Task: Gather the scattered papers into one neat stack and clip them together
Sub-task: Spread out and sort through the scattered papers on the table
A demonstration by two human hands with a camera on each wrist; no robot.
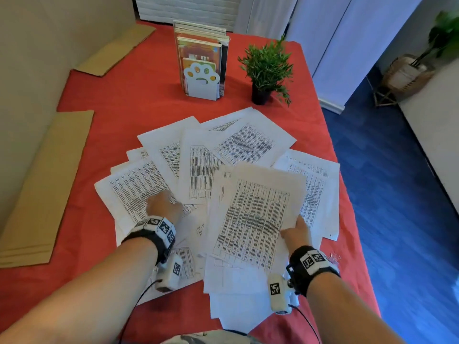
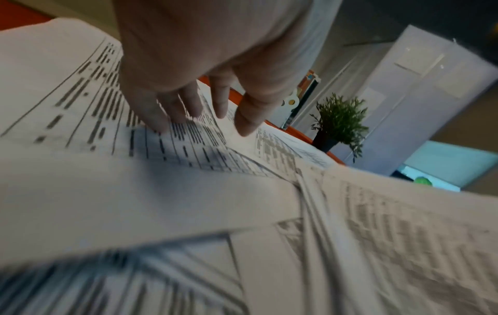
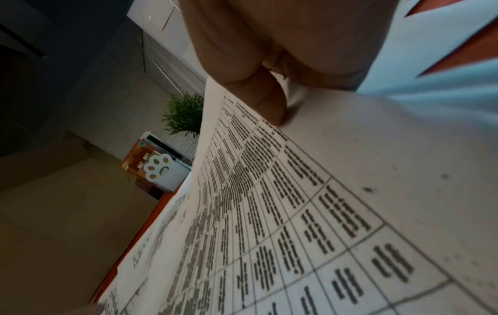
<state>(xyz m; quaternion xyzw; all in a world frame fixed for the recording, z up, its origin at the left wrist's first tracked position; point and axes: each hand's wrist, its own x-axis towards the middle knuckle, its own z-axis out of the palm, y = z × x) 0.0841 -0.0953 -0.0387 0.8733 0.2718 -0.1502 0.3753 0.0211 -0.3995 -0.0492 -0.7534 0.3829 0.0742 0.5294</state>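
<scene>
Several printed sheets (image 1: 198, 170) lie fanned and overlapping across the red tablecloth (image 1: 124, 100). My left hand (image 1: 164, 204) rests on a sheet at the left of the spread (image 1: 134, 187); in the left wrist view its fingers (image 2: 161, 123) are stretched out and touch that sheet (image 2: 81, 89). My right hand (image 1: 296, 232) pinches the near right corner of a printed sheet (image 1: 258, 209) and holds it tilted above the pile. In the right wrist view the thumb (image 3: 269, 102) lies on top of this sheet (image 3: 296, 202). Something small and pinkish, perhaps clips (image 1: 333, 257), lies by my right wrist.
A book holder with a paw-shaped front (image 1: 202, 78) and a small potted plant (image 1: 268, 70) stand behind the papers. Flat cardboard pieces (image 1: 42, 189) lie at the left and far left (image 1: 116, 50). The table's right edge drops to a blue floor (image 1: 397, 194).
</scene>
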